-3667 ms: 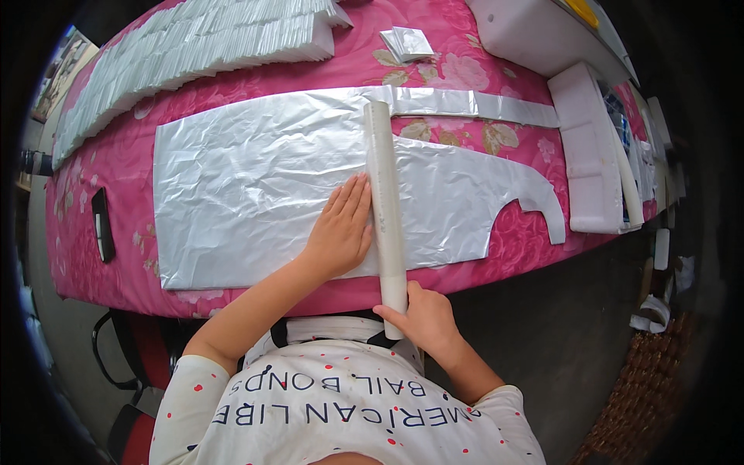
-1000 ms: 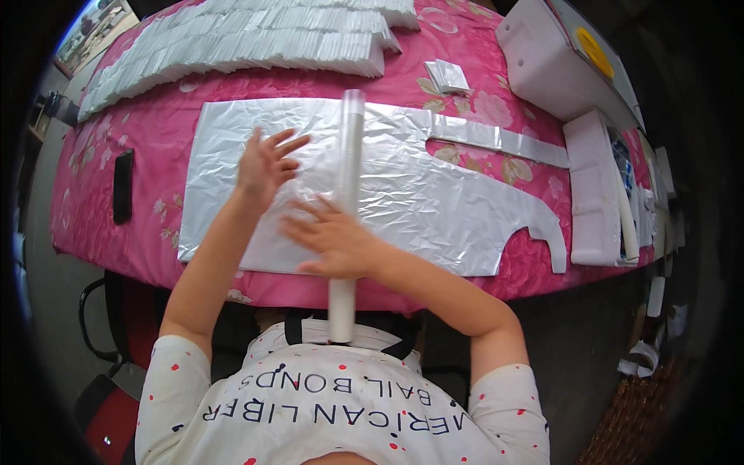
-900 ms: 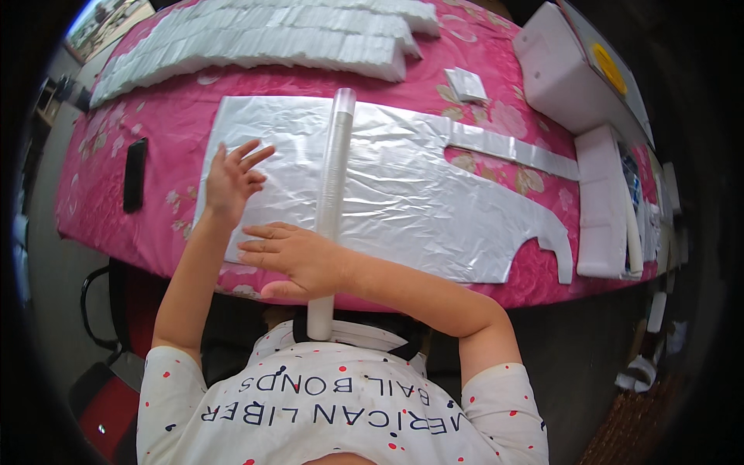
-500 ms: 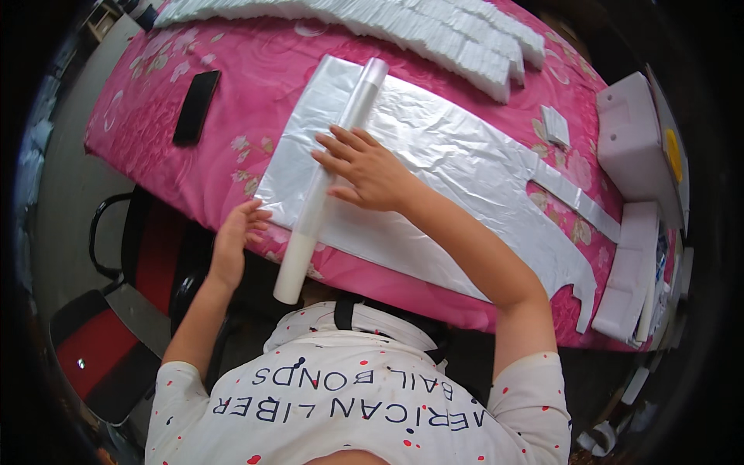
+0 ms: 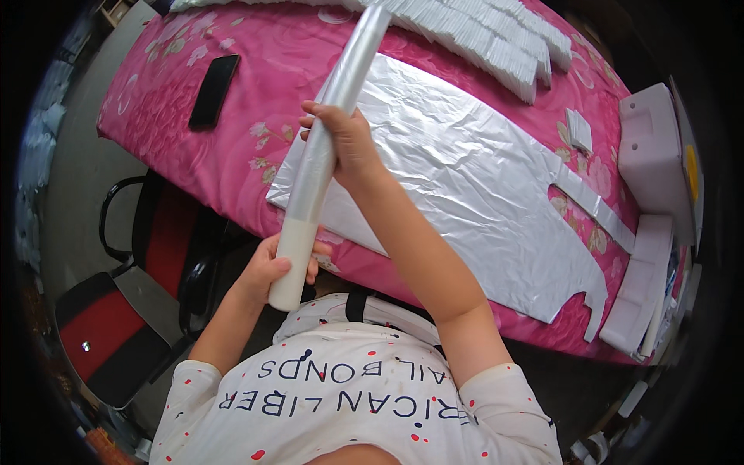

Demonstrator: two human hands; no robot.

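My right hand [image 5: 353, 147] is wrapped around the middle of a long roll of clear plastic film [image 5: 316, 170]. Lower down, my left hand [image 5: 263, 273] grips the roll's bare whitish end, thumb on top. The roll slants from near my waist up toward the far side of the table, raised over the left edge of a flat, shiny plastic sheet [image 5: 457, 170]. That sheet lies creased on the pink flowered cloth [image 5: 256, 85], and its right end narrows into two strap-like strips. Part of its left side is hidden behind the roll.
Rows of folded white packs [image 5: 496, 48] line the far edge, with a small white bundle [image 5: 578, 130] nearer. A black phone [image 5: 214, 91] lies at left. White boxes [image 5: 655, 147] stand at the right end. Beside the table is a red and black chair [image 5: 97, 329].
The roll was resting on the sheet under my flat right hand, with my left hand free beside it. Now both hands have closed on it and lifted it off the sheet.
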